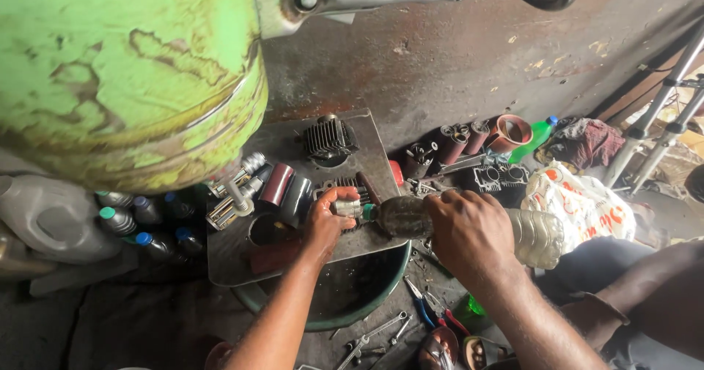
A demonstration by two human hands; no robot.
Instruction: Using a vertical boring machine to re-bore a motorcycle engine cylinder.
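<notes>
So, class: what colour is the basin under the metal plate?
Green; the basin shows in the head view.

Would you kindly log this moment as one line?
left hand: holds small metal part | right hand: tilts plastic bottle toward it | below: metal plate

Just one view here, a head-worn cam looking steeply down and forward over the person's arms at a grimy floor (455, 55) workspace (pretty close, hands fill mid-frame). A green tank (125, 77) crowds the top-left corner, right near the lens.
</notes>
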